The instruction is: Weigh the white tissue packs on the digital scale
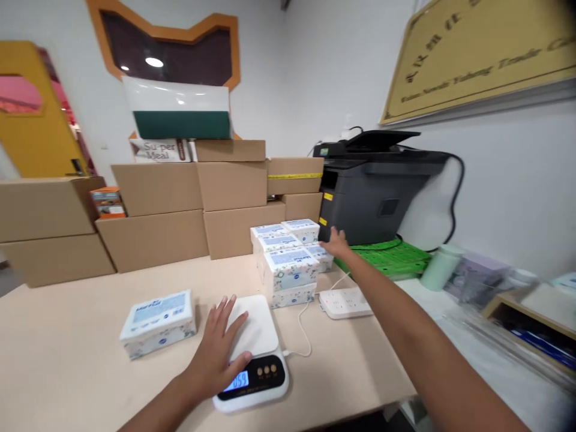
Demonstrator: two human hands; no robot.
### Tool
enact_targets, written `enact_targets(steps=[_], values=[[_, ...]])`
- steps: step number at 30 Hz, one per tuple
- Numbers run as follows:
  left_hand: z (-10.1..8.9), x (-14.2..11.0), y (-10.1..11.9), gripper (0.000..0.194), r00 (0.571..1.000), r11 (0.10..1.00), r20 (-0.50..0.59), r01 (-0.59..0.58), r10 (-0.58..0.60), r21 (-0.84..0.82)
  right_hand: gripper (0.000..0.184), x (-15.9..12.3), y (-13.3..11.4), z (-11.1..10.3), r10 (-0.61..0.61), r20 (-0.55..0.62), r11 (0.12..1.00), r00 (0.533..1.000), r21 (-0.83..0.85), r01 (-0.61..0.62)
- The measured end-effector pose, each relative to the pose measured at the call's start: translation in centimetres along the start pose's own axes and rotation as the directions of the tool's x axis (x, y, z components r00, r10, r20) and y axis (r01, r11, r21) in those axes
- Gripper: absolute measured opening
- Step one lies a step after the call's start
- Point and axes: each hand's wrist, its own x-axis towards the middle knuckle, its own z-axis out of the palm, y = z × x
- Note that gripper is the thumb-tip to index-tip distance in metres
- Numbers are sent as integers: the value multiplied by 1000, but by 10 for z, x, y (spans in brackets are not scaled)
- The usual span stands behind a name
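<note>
My left hand [220,351], fingers spread, lies over the left side of a white digital scale [257,327]. Its lit display [238,380] is partly covered by my thumb; the digits 059 show. Left of that hand sits a single white and blue tissue pack [159,321] with a leafy print. My right hand [336,242] is stretched out at the far right of a stack of similar tissue packs [292,267]. Its fingers are apart, close to a lower pack [320,255] at the back; whether they touch it I cannot tell. Nothing shows in either hand.
A white power strip [344,303] and the scale's cable lie right of the stack. Cardboard boxes [157,240] line the table's back. A dark printer [373,192] stands above a green plastic grid [391,258]. A pale green cup [441,267] is at the right.
</note>
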Motion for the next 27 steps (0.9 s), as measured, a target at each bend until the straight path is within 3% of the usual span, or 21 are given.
enact_targets(steps=[3, 6, 9, 12, 13, 15, 17, 18, 20, 22, 23, 25, 27], values=[[-25, 10, 4, 67, 1000, 1000, 10, 18, -18, 24, 88, -12, -25, -23, -7, -231, 982, 973, 181, 50], [-65, 23, -8, 65, 968, 968, 57, 238, -243, 78, 92, -24, -57, -46, -85, -423, 931, 902, 288, 223], [-104, 29, -39, 72, 834, 839, 104, 530, -542, 126, 95, -42, -94, -49, -230, -539, 858, 811, 282, 430], [-126, 27, -73, 73, 703, 730, 199, 665, -683, 159, 99, -81, -139, -17, -437, -572, 729, 694, 227, 646], [-129, 24, -82, 72, 665, 703, 238, 696, -708, 146, 99, -100, -155, -1, -496, -542, 686, 678, 234, 689], [-131, 19, -92, 73, 603, 652, 303, 753, -738, 90, 98, -144, -186, 37, -566, -373, 649, 735, 348, 676], [-132, 14, -94, 77, 575, 610, 317, 792, -754, 15, 94, -190, -212, 73, -519, -16, 749, 854, 472, 464], [-133, 12, -94, 79, 575, 595, 300, 803, -762, -27, 89, -211, -221, 89, -427, 212, 835, 879, 466, 293], [-138, 6, -94, 82, 577, 558, 243, 817, -780, -148, 85, -243, -231, 115, -319, 412, 895, 853, 426, 129], [-146, -5, -96, 84, 559, 502, 154, 813, -815, -295, 84, -262, -231, 133, -243, 523, 926, 817, 376, 34], [-150, -12, -96, 86, 529, 462, 106, 808, -842, -367, 84, -268, -229, 140, -218, 560, 935, 799, 354, 7], [-152, -28, -96, 93, 431, 362, 33, 794, -902, -489, 88, -276, -224, 150, -203, 610, 945, 766, 328, -10], [-146, -40, -89, 99, 342, 263, 34, 779, -939, -569, 94, -285, -223, 157, -272, 636, 935, 723, 354, 40]])
